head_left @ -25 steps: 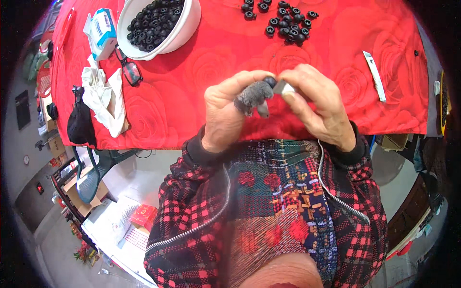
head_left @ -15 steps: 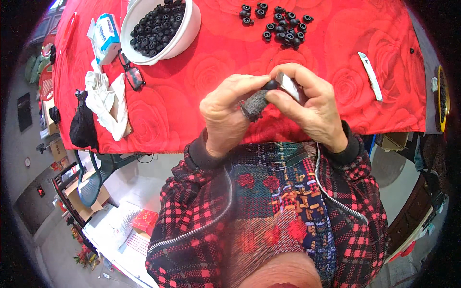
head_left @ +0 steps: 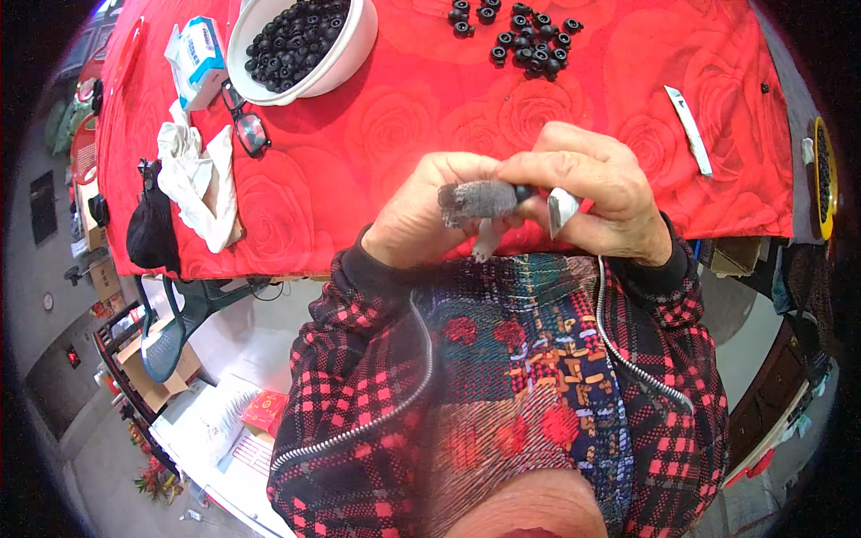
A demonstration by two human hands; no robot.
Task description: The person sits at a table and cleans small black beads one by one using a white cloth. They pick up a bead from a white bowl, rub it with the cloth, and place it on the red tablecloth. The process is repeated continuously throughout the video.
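Pinching a small, round, glossy black piece (head_left: 524, 192) at its fingertips, the left hand (head_left: 414, 211) hangs over the near edge of a red, rose-patterned tablecloth (head_left: 341, 161). A grey, fuzzy fabric wrap (head_left: 481, 203) lies along its finger side, with a paler grey strip drooping below; which finger wears it is hard to tell, as the covering hides the digits. The black piece sits at the right end of this wrap, between the two hands.

The right hand (head_left: 599, 193) is closed, its fingers curled around a short, flat, white tool with a grey face (head_left: 562, 210). The index finger of that hand reaches across to the left hand, just above the black piece.

Beyond the hands, a loose cluster of similar small black pieces (head_left: 523, 56) lies on the cloth, and to its left a round white plastic bowl (head_left: 348, 63) is heaped with more. Left of the bowl stands a soft white-and-blue pack (head_left: 199, 65), with black-framed eyeglasses (head_left: 252, 133) near it. Closer in, crumpled white cloth (head_left: 213, 197) lies beside a black fabric pouch (head_left: 151, 224). A narrow white strip (head_left: 690, 133) rests alone on the right.
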